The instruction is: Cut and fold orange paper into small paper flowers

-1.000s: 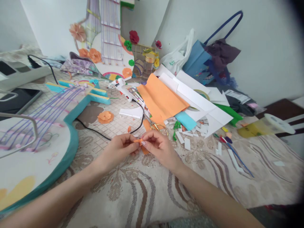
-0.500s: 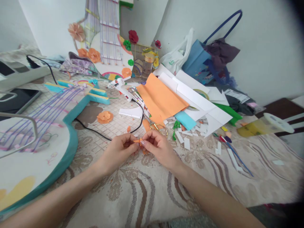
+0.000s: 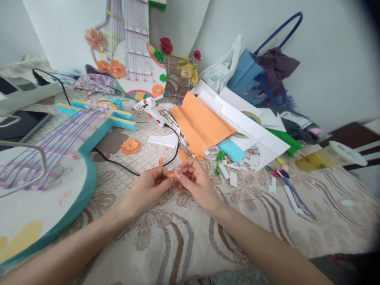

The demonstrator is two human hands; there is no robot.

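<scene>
- The right hand (image 3: 202,188) has raised its index finger slightly; the orange paper piece (image 3: 171,175) remains between both hands, over the counter (image 3: 142,257).
- Left hand (image 3: 148,185): clamped on the piece, apparently to steady it.
- Right hand: pinching it opposite, apparently for fine control.
- Glue gun (image 3: 153,113): lies beyond, presumably keeping its nozzle clear.

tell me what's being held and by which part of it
A small orange paper piece, pinched in the left grip and the right grip; much of it is hidden, so the exact part cannot be told.
</scene>
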